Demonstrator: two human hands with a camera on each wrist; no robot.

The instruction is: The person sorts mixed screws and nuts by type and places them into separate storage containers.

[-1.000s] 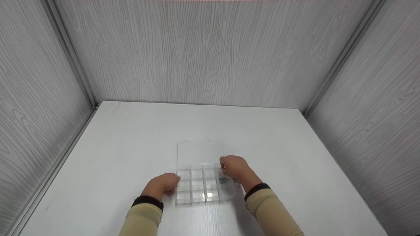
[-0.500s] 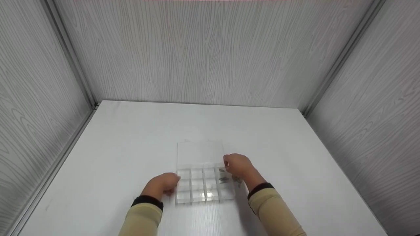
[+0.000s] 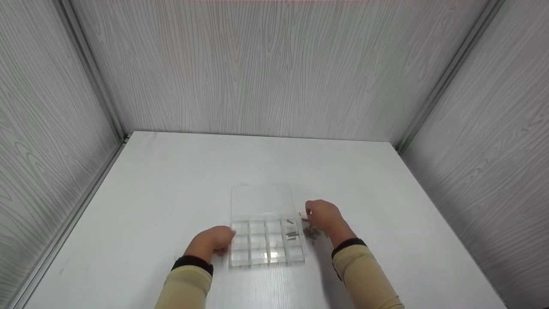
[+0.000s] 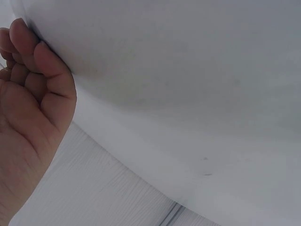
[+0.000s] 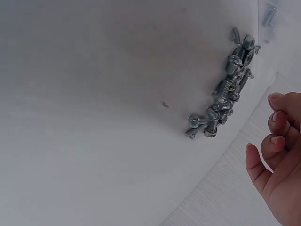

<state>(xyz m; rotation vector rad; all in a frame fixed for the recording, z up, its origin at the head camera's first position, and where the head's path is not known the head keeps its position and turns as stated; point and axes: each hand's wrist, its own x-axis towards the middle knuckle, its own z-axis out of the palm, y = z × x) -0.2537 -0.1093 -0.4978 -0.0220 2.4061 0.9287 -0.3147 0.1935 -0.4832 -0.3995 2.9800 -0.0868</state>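
A clear plastic compartment box lies on the white table with its lid folded back behind it. Several screws are in its right-hand column. My left hand holds the box's left edge, thumb near the rim; its curled fingers show in the left wrist view. Right of the box is a small pile of metal screws and bolts. My right hand is just beyond that pile. Its fingers are loosely bent in the right wrist view, and nothing shows between them.
The white table is bounded by a grey wood-grain panel at the back and more panels at the left and right. A small dark speck lies beside the pile.
My right hand has moved right, from over the box's right column to beyond its edge, uncovering the screws inside and the pile outside. My left hand has stayed put.
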